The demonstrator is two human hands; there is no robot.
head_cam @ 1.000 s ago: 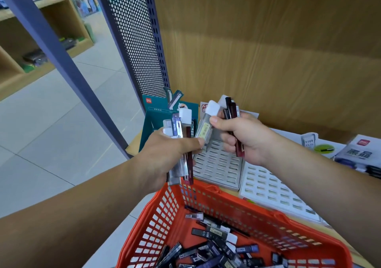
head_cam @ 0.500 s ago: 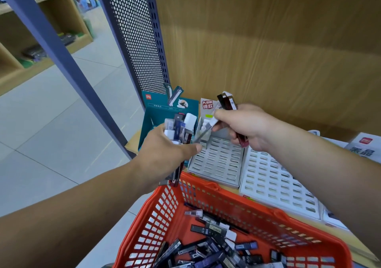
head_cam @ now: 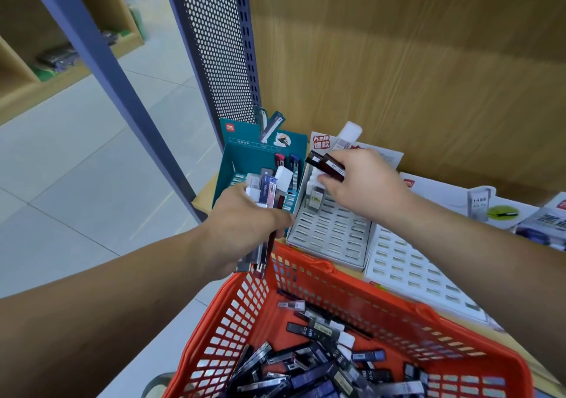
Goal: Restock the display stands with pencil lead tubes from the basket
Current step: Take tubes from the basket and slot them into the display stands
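Reading "HB 0.5", tubes [head_cam: 309, 330] fill the basket [head_cam: 232, 321].

Basket [head_cam: 318, 266] mouth stands open from above; loose tubes [head_cam: 306, 367] heap at its 6 o'clock side and thin toward 12. Left hand [head_cam: 245, 223], gripping a bundle [head_cam: 269, 189], hangs over the rim at 11 o'clock and masks the teal stand [head_cam: 242, 165] front. Right hand [head_cam: 364, 183], gripping dark tubes [head_cam: 329, 165], occupies the grey stand [head_cam: 330, 235] top rows; lower rows lie exposed. White stand [head_cam: 407, 272], at its 3 o'clock, lies exposed. Wood wall [head_cam: 398, 61] closes 12 o'clock; perforated panel [head_cam: 211, 45] closes 10 o'clock. Boxes [head_cam: 545, 223] crowd 3 o'clock.
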